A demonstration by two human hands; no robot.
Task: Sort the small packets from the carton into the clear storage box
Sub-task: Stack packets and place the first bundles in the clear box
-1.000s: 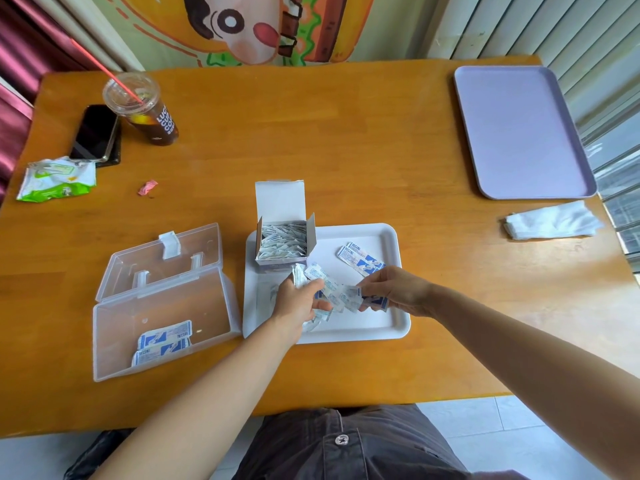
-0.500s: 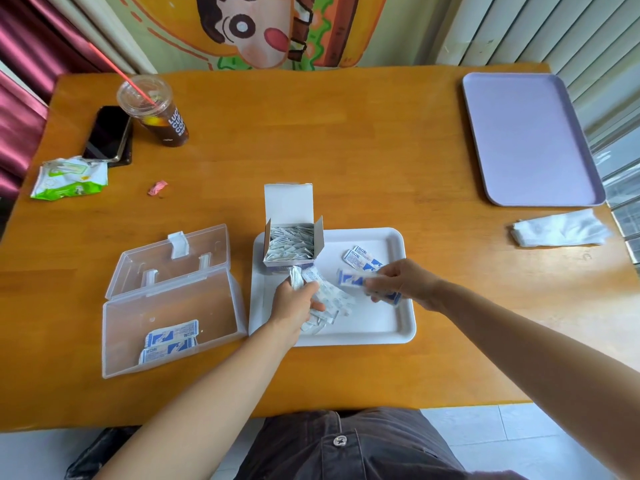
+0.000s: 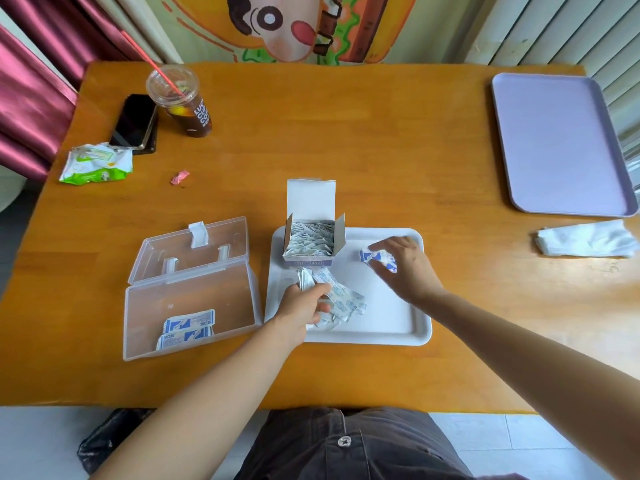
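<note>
Clutching a packet bunch [image 3: 341, 299], left fingers [image 3: 317, 289] curl; right fingers [image 3: 382, 271] pinch blue packets [image 3: 375, 256].

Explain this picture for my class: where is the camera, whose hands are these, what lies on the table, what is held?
There is no machine here: a person works with bare hands, and one camera worn on the head looks down at them. On the table stand a white tray, an open carton full of small packets on it, and an open clear storage box with a few packets inside. The left hand grips a bunch of packets over the tray; the right hand pinches blue-printed packets. A drink cup, phone and purple tray lie farther off.
</note>
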